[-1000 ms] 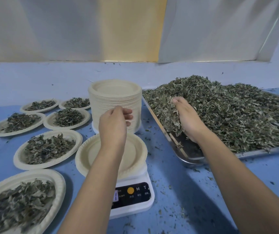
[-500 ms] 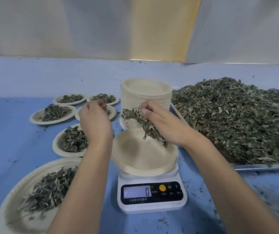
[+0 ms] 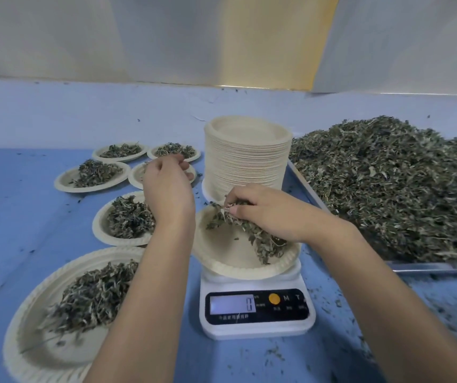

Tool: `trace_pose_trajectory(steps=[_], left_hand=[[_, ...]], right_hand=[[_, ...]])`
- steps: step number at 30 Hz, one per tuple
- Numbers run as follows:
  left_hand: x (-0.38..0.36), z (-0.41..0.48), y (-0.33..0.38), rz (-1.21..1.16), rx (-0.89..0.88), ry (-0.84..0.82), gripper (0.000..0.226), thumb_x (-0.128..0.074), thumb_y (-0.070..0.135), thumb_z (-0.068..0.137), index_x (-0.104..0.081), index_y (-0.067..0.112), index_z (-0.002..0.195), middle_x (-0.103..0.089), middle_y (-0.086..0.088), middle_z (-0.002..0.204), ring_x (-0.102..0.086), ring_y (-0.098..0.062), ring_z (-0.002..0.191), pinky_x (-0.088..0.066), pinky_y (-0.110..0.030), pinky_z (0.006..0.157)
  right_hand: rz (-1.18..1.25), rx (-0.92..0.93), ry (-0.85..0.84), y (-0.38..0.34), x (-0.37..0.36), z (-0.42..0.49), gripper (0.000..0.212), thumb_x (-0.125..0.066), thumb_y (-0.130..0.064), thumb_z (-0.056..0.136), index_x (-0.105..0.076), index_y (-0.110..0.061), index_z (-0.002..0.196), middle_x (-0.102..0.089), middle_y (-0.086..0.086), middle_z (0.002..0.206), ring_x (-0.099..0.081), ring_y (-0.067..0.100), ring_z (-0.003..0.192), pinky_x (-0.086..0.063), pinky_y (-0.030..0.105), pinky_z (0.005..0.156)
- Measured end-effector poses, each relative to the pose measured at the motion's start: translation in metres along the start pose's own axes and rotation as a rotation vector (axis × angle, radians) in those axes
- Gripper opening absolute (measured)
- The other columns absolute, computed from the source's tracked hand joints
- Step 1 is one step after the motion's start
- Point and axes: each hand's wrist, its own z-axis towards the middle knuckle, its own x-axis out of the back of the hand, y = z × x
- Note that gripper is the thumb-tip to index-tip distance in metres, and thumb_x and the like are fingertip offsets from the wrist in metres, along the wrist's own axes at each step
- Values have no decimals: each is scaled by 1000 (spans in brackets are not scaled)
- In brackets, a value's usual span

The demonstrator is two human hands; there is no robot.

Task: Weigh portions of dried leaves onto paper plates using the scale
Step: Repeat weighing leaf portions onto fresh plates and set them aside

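Paper plate (image 3: 221, 255) on the scale (image 3: 257, 328), centre of the frame, lies under dried leaves (image 3: 266, 244) gripped in the right hand (image 3: 274, 217). Left hand (image 3: 166, 192) curls beside it; whether it holds anything, I cannot tell. A quick release may spill leaves over the rim.

Desk (image 3: 22, 217): blue, flat surface; meets a pale wall at the far edge.
Scale (image 3: 257, 322): white, stands on the desk; reference item.
Stack of paper plates (image 3: 246, 161): directly behind the scale.
Filled plates (image 3: 20, 335): six, left of the scale, from near to far.
Tray (image 3: 429, 266): metal, right of the scale, heaped with dried leaves (image 3: 387, 183).
Leaf crumbs (image 3: 338, 302): scattered, densest right of the scale.
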Motion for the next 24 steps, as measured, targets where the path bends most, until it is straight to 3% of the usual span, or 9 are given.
trace_pose_trajectory(steps=[5, 11, 17, 21, 24], left_hand=[[1, -1, -1, 5, -4, -3, 24, -40, 10, 92, -58, 21, 80, -63, 5, 81, -55, -8, 58, -36, -17, 52], [2, -2, -2, 3, 14, -17, 23, -42, 10, 91, -59, 21, 80, -62, 5, 79, -56, -7, 55, -37, -18, 53], [2, -2, -4, 34, 13, -41, 24, -43, 11, 89, -61, 22, 78, -65, 5, 82, -60, -10, 63, -38, -21, 57], [1, -2, -5, 36, 16, -56, 25, -42, 9, 90, -60, 20, 78, -66, 3, 83, -59, -10, 61, -37, -21, 56], [0, -2, -5, 30, 18, -73, 24, -43, 9, 90, -61, 19, 78, -66, 0, 84, -58, -12, 62, -36, -20, 53]], right_hand=[[8, -9, 39, -3, 3, -4, 24, -46, -40, 97, -66, -38, 110, -52, -5, 107, -49, 13, 107, -37, 32, 95], [103, 22, 131, -6, 5, -8, 20, -53, -36, 95, -71, -31, 103, -46, -9, 99, -49, 8, 99, -38, 25, 87], [160, 73, 221, -6, 1, -9, 17, -54, -36, 94, -71, -36, 96, -45, -9, 99, -46, 2, 96, -36, 20, 87], [160, 97, 267, -4, 1, -6, 14, -53, -38, 94, -58, -45, 84, -47, -13, 97, -46, -3, 91, -37, 19, 81], [161, 133, 323, -2, 0, -5, 10, -56, -42, 91, -54, -42, 81, -50, -11, 95, -47, -3, 88, -35, 19, 76]])
